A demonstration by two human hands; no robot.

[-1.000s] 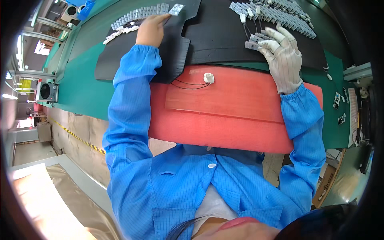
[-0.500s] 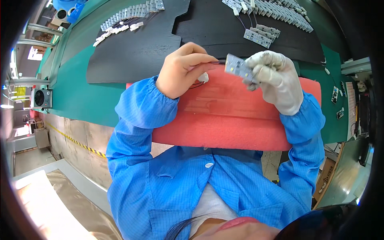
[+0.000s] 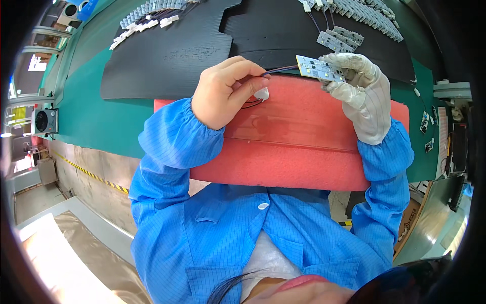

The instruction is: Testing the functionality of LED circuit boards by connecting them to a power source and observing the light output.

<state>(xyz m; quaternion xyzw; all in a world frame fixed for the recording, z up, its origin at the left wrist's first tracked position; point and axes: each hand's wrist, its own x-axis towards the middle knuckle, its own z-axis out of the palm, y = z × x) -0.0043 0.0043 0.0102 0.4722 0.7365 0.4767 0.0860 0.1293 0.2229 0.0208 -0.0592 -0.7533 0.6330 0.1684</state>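
At the far left, a grey fan unit (image 3: 44, 121) stands on the green counter (image 3: 81, 126). Next comes a black sheet (image 3: 167, 66), with a row of circuit boards (image 3: 152, 8) and white connectors (image 3: 144, 25) near its far edge. One second ago the bare left hand (image 3: 226, 92) was over at that row; now it is above the near edge of the sheet, thumb and index finger pinching thin dark wires (image 3: 281, 69). Just beside its thumb, partly hidden, a white connector (image 3: 262, 95) lies on the red foam pad (image 3: 278, 167).

The wires run rightward to the left edge of a circuit board in the air (image 3: 319, 69), above the pad's far edge. Half a second ago this board was tilted and close to the left fingertips; now its lit face is turned up more fully and a longer stretch of wire shows. The gloved right hand (image 3: 358, 90) grips the board's right end between thumb and fingers. Beyond it lie a few overlapping boards (image 3: 336, 41), which this hand was touching a second ago, and a long row of boards (image 3: 369, 19).
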